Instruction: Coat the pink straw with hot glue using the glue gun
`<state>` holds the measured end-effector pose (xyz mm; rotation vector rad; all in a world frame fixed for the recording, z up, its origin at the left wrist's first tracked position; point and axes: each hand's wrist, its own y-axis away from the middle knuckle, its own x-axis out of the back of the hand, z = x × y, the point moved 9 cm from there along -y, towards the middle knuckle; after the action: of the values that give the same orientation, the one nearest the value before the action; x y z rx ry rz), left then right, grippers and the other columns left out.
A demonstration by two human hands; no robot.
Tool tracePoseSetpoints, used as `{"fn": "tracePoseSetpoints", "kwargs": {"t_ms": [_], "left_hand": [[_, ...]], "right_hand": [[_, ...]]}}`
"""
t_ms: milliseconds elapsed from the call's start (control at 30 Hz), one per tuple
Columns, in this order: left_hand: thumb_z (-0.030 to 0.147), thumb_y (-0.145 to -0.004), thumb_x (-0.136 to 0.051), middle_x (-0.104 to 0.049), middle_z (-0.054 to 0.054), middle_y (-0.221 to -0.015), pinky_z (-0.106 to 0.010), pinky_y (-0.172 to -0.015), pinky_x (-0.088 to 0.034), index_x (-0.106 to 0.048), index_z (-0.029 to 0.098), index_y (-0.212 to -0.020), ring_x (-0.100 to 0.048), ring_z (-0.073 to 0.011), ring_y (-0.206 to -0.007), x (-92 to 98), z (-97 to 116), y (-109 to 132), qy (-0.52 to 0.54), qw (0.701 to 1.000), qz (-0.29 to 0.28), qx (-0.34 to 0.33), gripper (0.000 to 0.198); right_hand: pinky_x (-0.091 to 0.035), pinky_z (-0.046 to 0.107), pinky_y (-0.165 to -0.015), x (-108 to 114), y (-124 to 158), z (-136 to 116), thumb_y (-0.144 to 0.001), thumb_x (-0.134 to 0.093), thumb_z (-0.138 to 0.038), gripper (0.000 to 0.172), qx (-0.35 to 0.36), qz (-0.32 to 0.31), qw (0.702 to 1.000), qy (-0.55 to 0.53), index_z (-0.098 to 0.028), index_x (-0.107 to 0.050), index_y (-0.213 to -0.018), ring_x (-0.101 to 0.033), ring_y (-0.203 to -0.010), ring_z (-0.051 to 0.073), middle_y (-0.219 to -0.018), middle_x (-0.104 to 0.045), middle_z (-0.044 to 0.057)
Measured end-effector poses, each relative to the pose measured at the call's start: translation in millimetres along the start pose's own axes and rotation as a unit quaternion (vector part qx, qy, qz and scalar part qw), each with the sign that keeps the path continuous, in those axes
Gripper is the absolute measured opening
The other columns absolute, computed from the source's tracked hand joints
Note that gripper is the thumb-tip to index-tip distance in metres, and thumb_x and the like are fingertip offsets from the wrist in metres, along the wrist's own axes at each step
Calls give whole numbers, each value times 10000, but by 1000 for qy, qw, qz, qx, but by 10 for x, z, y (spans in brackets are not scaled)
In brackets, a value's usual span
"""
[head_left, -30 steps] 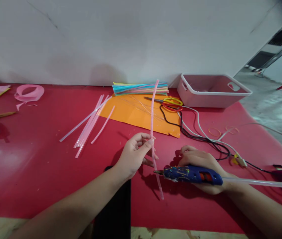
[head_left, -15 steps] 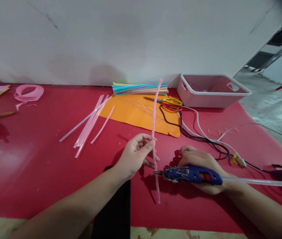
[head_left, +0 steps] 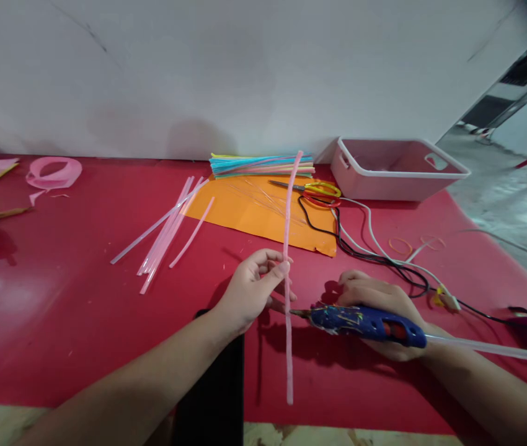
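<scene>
Between the thumb and fingers of my left hand (head_left: 256,285) a pink pipe cleaner (head_left: 287,223) is pinched near its middle, standing nearly upright with its top bent slightly right. My right hand (head_left: 379,303) is wrapped round a blue hot glue gun (head_left: 368,324), its body smeared with dried glue. The nozzle points left and meets the pipe cleaner just below my left fingers; whether it touches I cannot tell. A long clear glue stick (head_left: 487,348) sticks out of the gun's rear.
Pink and clear glue sticks (head_left: 165,238) lie left on the red table (head_left: 82,322). Behind are an orange sheet (head_left: 240,210), scissors (head_left: 322,191), a bundle of coloured pipe cleaners (head_left: 258,166) and a pink basket (head_left: 384,184). Cables (head_left: 370,248) run right. A black object (head_left: 217,384) lies in front.
The glue gun has shifted slightly right and its nozzle a little up. The lower end of the pipe cleaner has swung left and toward me. My left hand has barely moved.
</scene>
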<state>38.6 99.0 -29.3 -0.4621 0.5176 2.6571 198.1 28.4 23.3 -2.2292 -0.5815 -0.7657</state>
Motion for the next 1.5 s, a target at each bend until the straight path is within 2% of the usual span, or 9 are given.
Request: {"fn": "tracePoseSetpoints", "kwargs": {"t_ms": [100, 267, 600, 1000, 1500], "left_hand": [[353, -862, -763, -617, 50, -670, -204, -437, -575, -604, 184, -957, -680, -128, -568, 55, 35, -16, 6, 1000, 26, -15, 251], [315, -869, -746, -621, 43, -691, -211, -435, -580, -587, 183, -956, -673, -129, -589, 103, 69, -28, 12, 998, 52, -33, 225], [329, -874, -748, -619, 37, -685, -225, -430, -589, -591, 185, -957, -668, -137, -602, 82, 69, -15, 7, 998, 46, -37, 228], [369, -863, -763, -616, 41, -687, -229, -428, -594, -590, 193, -963, -679, -145, -611, 71, 54, -17, 2, 999, 37, -37, 266], [353, -895, -732, -619, 40, -655, -231, -435, -605, -580, 187, -965, -668, -141, -598, 52, 50, -10, 1, 999, 23, -32, 236]], "right_hand": [[-461, 408, -776, 38, -38, -43, -998, -487, -491, 287, 6, 4, 1000, -18, -225, -594, -1010, -598, -608, 177, -746, -703, 26], [-451, 405, -762, -44, -20, -36, -984, -483, -544, 344, 6, -15, 999, -44, -225, -612, -994, -601, -597, 173, -751, -720, 33], [-454, 427, -785, -120, 62, 66, -994, -460, -563, 339, -18, -30, 999, -34, -253, -590, -1036, -576, -639, 203, -773, -690, 37], [-438, 437, -807, -113, 75, 107, -999, -480, -542, 342, -21, -9, 999, -33, -226, -608, -1029, -590, -648, 200, -781, -703, 54], [-442, 422, -815, -83, 8, 42, -1015, -478, -509, 306, -16, -17, 1000, -7, -229, -602, -1023, -606, -640, 184, -795, -722, 35]]}}
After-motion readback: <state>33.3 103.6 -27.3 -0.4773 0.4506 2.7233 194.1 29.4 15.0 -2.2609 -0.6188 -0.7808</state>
